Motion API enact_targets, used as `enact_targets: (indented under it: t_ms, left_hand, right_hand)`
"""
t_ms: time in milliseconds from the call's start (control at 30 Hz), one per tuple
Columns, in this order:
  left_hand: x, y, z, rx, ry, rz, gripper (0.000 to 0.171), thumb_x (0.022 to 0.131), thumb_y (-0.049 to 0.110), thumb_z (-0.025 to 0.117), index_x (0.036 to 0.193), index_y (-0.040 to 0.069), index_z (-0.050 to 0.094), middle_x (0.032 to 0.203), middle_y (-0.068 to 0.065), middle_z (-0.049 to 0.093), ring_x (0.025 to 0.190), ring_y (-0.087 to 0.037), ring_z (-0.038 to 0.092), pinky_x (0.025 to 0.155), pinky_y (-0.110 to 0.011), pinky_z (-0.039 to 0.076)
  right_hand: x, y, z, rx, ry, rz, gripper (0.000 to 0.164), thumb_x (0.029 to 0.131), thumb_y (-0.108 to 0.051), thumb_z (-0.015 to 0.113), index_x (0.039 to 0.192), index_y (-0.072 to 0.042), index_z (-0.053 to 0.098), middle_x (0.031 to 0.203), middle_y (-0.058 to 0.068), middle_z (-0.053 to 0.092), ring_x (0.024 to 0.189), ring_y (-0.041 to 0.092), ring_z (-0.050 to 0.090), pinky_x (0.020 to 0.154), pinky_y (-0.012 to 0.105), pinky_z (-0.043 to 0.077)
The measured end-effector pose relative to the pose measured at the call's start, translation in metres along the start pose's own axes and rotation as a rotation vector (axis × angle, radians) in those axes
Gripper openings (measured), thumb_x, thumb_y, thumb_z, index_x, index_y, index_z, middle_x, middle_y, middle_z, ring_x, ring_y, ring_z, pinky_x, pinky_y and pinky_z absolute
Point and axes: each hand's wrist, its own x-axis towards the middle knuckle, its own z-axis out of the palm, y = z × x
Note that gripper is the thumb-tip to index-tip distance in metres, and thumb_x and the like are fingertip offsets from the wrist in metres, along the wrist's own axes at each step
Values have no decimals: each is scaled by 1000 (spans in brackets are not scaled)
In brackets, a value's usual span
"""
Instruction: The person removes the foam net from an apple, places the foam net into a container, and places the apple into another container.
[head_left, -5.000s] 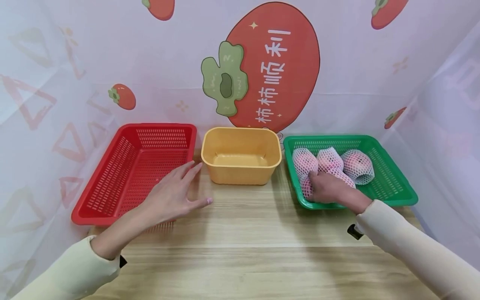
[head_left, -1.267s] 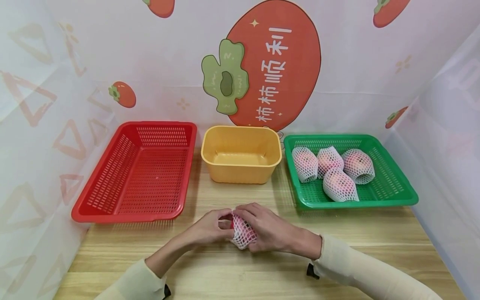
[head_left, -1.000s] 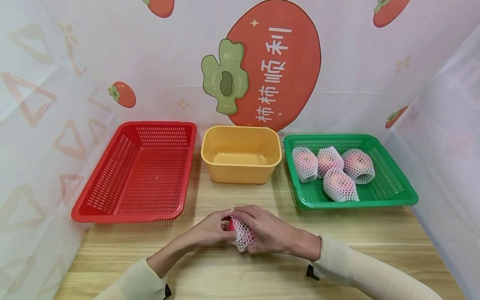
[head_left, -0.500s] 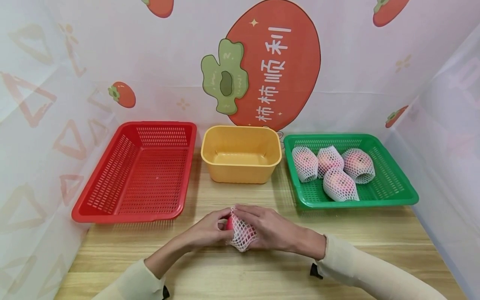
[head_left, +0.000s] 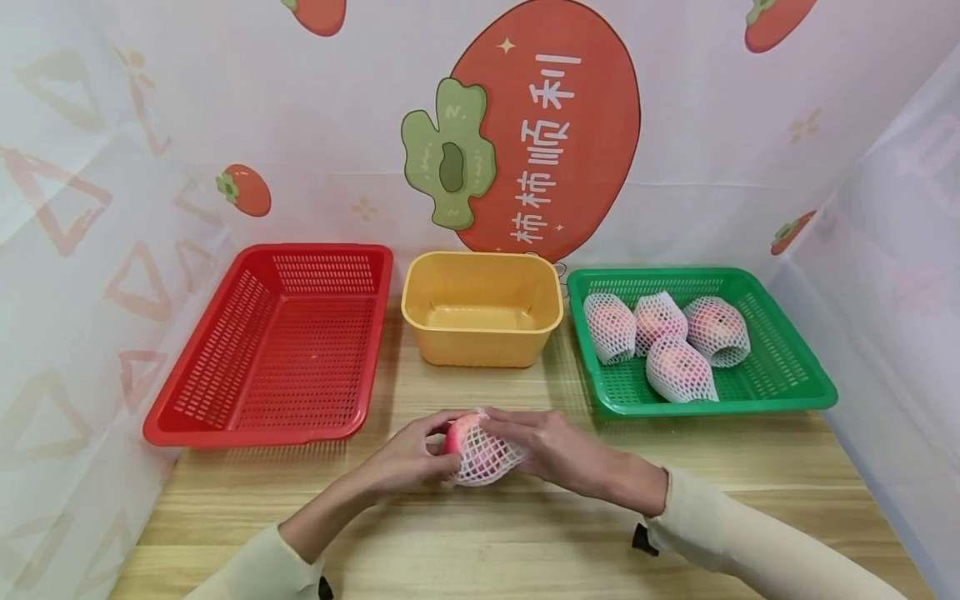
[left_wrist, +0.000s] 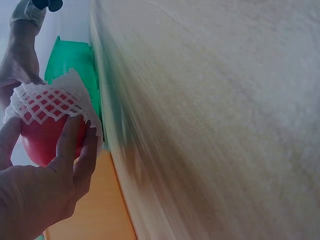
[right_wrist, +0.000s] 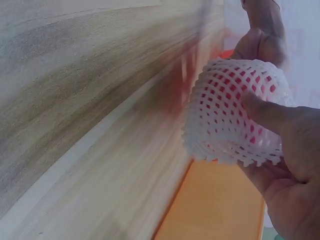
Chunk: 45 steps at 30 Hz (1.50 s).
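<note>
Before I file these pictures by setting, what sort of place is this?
Probably a staged work booth: printed cloth on three sides, a wooden table, and a green basket of netted fruit.

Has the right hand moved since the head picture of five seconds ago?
Yes: judged against the green mesh basket, the right hand has moved left and toward the person, out of that basket.

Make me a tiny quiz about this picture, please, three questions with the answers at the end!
1. How many netted fruits lie in the green basket?

2. True or false: the held fruit shows bare red skin outside its netting, beside the left hand.

3. Which container stands between the other two?
A) red basket
B) yellow bin
C) green basket

Key:
1. Four
2. True
3. B
</note>
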Motion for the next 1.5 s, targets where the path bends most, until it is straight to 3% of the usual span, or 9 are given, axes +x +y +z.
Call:
enact_targets:
  t_ms: [200,367,533,767,1033,1267,1500]
  left_hand:
    - [-4,2,-1,-48,28,-17,63,86,13,73,143,16,46,132,-16,55,108,-27,63,80,-48,57]
    - [-9,5,0,-124,17,-19,66,86,19,76,144,15,44,130,-19,55,109,-29,63,86,-50,55]
    - [-16,12,1,-91,39,-11,64,86,25,76,142,18,46,128,-16,57,110,-28,63,87,-49,55]
    - [-29,27,-3,-35,82,-1,63,87,25,75,142,16,45,132,-15,56,116,-25,61,85,-38,57]
    - [-46,52,-17,-66,120,-13,65,86,20,76,142,17,43,135,-17,50,113,-28,63,84,-45,57]
    - [-57,75,-37,45,201,-13,68,86,27,76,143,21,41,140,-11,48,120,-29,57,84,-39,57]
    - [-67,93,-56,46,191,11,65,90,26,71,146,20,37,140,-14,46,112,-30,62,86,-40,57]
  right_hand:
    - [-2,2,-6,-19,64,-26,42,83,-4,75,124,-6,67,124,11,66,107,22,67,87,25,54]
    - [-4,4,-12,-24,121,-29,36,76,7,77,109,-6,73,108,7,73,98,18,70,82,25,56]
    - [-5,7,-23,-51,154,-11,35,72,11,76,102,-7,74,100,3,74,92,13,71,76,25,58]
    - [-4,8,-45,-92,105,56,34,73,5,80,104,-8,73,101,2,74,90,14,71,73,26,59]
    - [2,14,-75,-138,125,54,38,70,5,83,104,-8,73,98,2,74,86,13,71,70,25,58]
    - [16,24,-100,-157,169,47,39,70,2,85,106,-7,73,99,4,74,86,16,71,69,28,59]
    - [33,30,-117,-201,170,76,43,70,-7,87,110,-6,71,105,8,73,90,24,72,70,36,60]
